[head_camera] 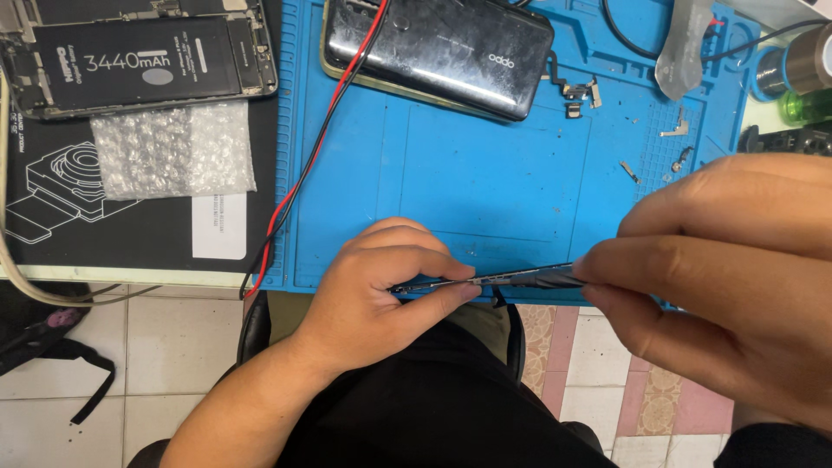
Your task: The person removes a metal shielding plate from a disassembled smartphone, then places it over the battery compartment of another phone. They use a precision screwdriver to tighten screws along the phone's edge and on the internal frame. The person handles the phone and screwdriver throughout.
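your left hand [381, 282] and right hand [728, 277] both pinch shut on the thin phone panel [511, 278], held edge-on just over the blue repair mat's [485, 173] near edge. it looks light, stiff, fragile; grip the edges, not the faces.

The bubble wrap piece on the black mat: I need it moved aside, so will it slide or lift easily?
The small clear bubble wrap sheet probably weighs almost nothing, being thin air-filled plastic. It would likely flop if lifted by one corner. Lying flat and loose on the black printed mat, it should slide at a light push.
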A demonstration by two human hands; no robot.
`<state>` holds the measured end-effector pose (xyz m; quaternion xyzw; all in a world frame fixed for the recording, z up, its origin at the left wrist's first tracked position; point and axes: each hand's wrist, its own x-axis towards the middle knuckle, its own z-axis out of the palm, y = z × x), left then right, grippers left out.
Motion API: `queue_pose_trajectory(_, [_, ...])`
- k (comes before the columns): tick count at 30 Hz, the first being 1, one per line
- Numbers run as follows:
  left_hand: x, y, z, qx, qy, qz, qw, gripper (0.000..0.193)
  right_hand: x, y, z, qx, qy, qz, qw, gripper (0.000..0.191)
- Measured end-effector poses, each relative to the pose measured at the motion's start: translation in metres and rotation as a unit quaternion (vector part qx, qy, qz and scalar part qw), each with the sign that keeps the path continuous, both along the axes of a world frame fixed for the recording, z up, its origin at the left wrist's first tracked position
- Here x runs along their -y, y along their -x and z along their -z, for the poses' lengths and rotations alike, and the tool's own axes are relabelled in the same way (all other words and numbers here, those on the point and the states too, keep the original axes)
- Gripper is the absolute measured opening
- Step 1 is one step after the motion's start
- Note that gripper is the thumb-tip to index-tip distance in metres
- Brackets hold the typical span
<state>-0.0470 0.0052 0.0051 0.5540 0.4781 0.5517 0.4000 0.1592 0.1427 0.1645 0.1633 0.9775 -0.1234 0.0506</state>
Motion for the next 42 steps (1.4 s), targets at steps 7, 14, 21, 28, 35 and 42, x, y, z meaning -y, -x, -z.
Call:
queue_pose_trajectory(7, [-0.001,-0.001,0.001,0.001,-0.006,-0.002,1.000,0.014,0.000,0.000,-0.003,0.005,-0.007,0.003,1.000,0.021])
queue_pose_trajectory(14, [0.000,-0.001,0.001,0.004,-0.001,0.000,1.000,0.014,0.000,0.003,-0.001,0.013,0.002,0.002,1.000,0.020])
queue_pose_trajectory(21, [0.000,-0.002,0.001,0.001,-0.006,-0.007,1.000,0.014,0.000,-0.005,-0.002,-0.002,-0.009,0.023,1.000,0.023])
queue_pose_trajectory(28, [0.000,-0.008,0.001,-0.004,-0.024,-0.044,0.999,0.022,-0.010,-0.023,0.004,-0.061,0.046,0.060,0.995,0.027])
queue_pose_trajectory(35, [0.000,-0.012,0.006,-0.016,-0.052,-0.070,0.996,0.023,0.008,-0.041,0.023,-0.131,0.116,0.148,0.973,0.026])
queue_pose_trajectory(42, [0.001,-0.015,0.008,-0.006,-0.061,-0.075,0.995,0.019,0.011,-0.048,0.029,-0.111,0.118,0.185,0.969,0.028])
